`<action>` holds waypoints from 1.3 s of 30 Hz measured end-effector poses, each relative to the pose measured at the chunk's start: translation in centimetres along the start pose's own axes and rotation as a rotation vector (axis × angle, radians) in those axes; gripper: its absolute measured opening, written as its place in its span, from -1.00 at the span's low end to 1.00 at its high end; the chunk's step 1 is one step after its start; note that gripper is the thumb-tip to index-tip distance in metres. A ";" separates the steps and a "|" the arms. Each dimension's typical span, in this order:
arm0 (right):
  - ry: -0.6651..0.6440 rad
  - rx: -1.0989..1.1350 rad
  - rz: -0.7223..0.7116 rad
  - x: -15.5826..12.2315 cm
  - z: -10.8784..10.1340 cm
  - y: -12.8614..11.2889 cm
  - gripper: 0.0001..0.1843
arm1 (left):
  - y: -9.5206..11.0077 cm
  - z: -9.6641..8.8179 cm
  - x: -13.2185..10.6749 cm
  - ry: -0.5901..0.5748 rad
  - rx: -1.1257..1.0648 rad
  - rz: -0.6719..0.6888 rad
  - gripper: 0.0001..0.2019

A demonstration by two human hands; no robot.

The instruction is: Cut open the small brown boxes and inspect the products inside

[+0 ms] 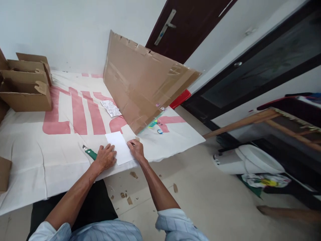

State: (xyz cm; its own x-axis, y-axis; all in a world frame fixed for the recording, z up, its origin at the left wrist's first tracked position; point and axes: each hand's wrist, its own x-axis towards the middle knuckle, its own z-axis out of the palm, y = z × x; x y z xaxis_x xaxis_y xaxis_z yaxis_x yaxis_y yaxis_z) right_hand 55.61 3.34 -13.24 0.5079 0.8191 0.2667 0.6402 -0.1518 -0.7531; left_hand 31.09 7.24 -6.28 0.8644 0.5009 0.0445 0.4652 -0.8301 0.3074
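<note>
A blank white sheet of paper (pixel 119 147) lies near the front edge of the cloth-covered table. My left hand (pixel 106 156) rests on its left side, fingers stretched out over the paper's edge. At the paper's right edge, the fingers of my right hand (pixel 136 149) are curled together in a pinch; what they hold, if anything, is too small to make out. A green utility knife (pixel 90 153) lies just left of my left hand, its blade end pointing away from me. Beyond the sheet is a crumpled piece of printed paper (pixel 110 108).
A large cardboard sheet (pixel 147 83) stands tilted across the table, with small tape rolls (pixel 159 132) by its base. Open cardboard boxes (pixel 27 97) stand at left. Cardboard scraps (pixel 129 201) litter the floor. To the right are a white bucket (pixel 260 159) and a wooden frame (pixel 240 124).
</note>
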 end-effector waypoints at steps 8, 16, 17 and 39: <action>0.337 0.201 0.252 2.6 -5.5 3.2 -0.63 | -0.6 0.1 -0.1 0.026 0.026 0.017 -0.79; 0.411 0.204 0.258 3.4 -8.0 4.6 -0.64 | -0.9 0.2 0.2 0.085 -0.009 0.020 -0.79; 0.399 0.194 0.235 3.3 -7.7 4.5 -0.63 | -0.9 0.2 0.2 0.088 -0.017 0.019 -0.80; 0.103 0.070 0.162 3.7 -3.7 2.6 -0.54 | -1.0 -0.5 0.7 0.031 -0.077 -0.017 -0.83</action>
State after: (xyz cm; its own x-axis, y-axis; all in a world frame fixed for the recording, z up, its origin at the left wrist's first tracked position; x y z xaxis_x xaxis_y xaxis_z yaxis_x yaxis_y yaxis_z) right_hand 61.28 3.89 -11.97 0.6597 0.7255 0.1961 0.5057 -0.2355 -0.8299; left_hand 31.11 8.56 -6.05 0.8494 0.5233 0.0681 0.4629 -0.8008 0.3802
